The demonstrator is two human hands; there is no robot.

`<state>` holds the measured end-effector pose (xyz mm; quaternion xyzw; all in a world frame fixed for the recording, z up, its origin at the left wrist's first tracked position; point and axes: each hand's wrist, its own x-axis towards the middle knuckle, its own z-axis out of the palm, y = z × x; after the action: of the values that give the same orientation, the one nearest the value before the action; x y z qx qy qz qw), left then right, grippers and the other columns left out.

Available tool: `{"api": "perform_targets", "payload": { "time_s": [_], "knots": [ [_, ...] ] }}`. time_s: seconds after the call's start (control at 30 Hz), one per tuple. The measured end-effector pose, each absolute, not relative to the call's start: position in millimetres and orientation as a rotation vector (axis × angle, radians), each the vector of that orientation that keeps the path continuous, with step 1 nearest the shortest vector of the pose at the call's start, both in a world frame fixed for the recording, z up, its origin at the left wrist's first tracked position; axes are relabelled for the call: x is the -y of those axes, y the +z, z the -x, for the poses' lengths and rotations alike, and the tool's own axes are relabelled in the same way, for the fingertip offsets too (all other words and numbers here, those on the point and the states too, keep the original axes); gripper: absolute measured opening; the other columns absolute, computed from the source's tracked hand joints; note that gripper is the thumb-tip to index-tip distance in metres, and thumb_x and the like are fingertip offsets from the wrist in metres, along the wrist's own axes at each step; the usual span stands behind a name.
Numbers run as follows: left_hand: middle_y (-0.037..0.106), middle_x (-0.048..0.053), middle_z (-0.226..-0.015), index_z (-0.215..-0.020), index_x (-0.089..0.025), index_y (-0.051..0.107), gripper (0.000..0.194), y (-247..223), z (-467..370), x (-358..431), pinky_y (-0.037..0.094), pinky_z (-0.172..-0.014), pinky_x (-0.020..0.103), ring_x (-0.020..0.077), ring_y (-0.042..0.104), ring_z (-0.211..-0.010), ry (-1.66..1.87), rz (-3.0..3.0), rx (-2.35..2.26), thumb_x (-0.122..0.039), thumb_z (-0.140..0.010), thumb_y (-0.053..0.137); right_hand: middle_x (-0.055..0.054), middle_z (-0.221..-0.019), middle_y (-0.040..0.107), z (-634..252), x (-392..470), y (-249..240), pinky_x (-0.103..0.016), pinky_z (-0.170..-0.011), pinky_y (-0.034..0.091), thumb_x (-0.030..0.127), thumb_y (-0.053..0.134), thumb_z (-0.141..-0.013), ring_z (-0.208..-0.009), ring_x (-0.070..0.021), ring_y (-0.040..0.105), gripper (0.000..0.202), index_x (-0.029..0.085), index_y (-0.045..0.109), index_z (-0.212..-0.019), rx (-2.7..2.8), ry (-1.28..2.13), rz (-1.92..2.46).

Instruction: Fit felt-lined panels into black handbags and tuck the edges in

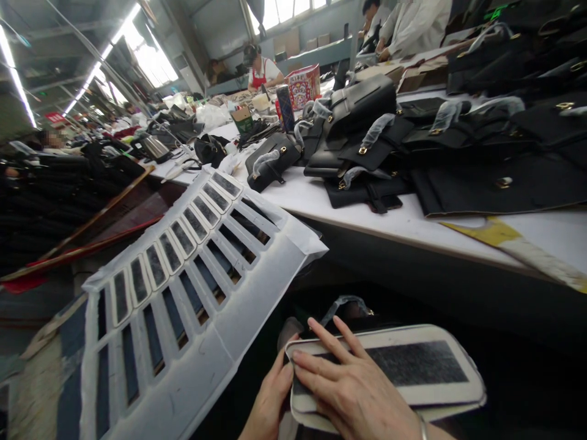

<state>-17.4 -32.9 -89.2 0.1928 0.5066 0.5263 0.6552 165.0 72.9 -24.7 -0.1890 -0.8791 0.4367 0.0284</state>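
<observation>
An oblong cream panel (463, 397) with rounded corners and a dark rectangular patch lies low in the head view, close to my body. It rests on what looks like a black bag, whose plastic-wrapped handle (343, 304) shows behind it. At the panel's left end, my left hand (270, 388) grips the edge, thumb in front and its other fingers mostly hidden. My right hand (351, 382) lies flat across the panel's left half with its fingers stretched out. Left of both hands slants a whitish slotted sheet (257, 299) bearing a row of similar small dark-centred pieces (172, 253).
A long white worktable (312, 198) runs across, its front edge above my hands. Black handbags (362, 116) with wrapped handles are piled on it. A metal kettle (155, 148) stands farther left. A person in a red apron (259, 76) and other people work behind.
</observation>
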Motion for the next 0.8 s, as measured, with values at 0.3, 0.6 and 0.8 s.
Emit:
{"api": "perform_targets", "payload": {
  "time_s": [0.3, 0.6, 0.8],
  "knots": [
    [0.039, 0.009, -0.154, -0.14, -0.021, 0.051, 0.059, -113, 6, 40, 0.012, -0.122, 0.046, 0.0318, 0.023, -0.146, 1.33, -0.564, -1.391, -0.052, -0.09, 0.057, 0.004, -0.144, 0.053, -161, -65, -44, -0.049, -0.121, -0.01, 0.02, 0.049, -0.092, -0.149, -0.0246, 0.01, 0.042, 0.029, 0.057, -0.132, 2.608, 1.235, 0.6],
    [0.05, -0.001, -0.146, -0.13, -0.036, 0.06, 0.042, -89, -5, 40, 0.018, -0.122, 0.044, 0.0281, 0.028, -0.144, 1.4, -0.28, -0.908, -0.045, -0.089, 0.063, 0.001, -0.137, 0.06, -157, -55, -23, -0.054, -0.121, -0.003, 0.016, 0.051, -0.087, -0.147, -0.0266, 0.021, 0.041, 0.028, 0.064, -0.124, 2.629, 1.093, 0.782],
    [0.063, 0.007, -0.133, -0.123, -0.024, 0.068, 0.051, -92, -3, 37, 0.019, -0.121, 0.042, 0.0305, 0.036, -0.141, 1.418, -0.412, -1.329, -0.051, -0.08, 0.071, 0.003, -0.14, 0.058, -166, -71, -21, -0.052, -0.12, -0.007, 0.018, 0.05, -0.089, -0.149, -0.0234, 0.013, 0.042, 0.031, 0.06, -0.127, 2.567, 1.345, 0.657]
  ]
}}
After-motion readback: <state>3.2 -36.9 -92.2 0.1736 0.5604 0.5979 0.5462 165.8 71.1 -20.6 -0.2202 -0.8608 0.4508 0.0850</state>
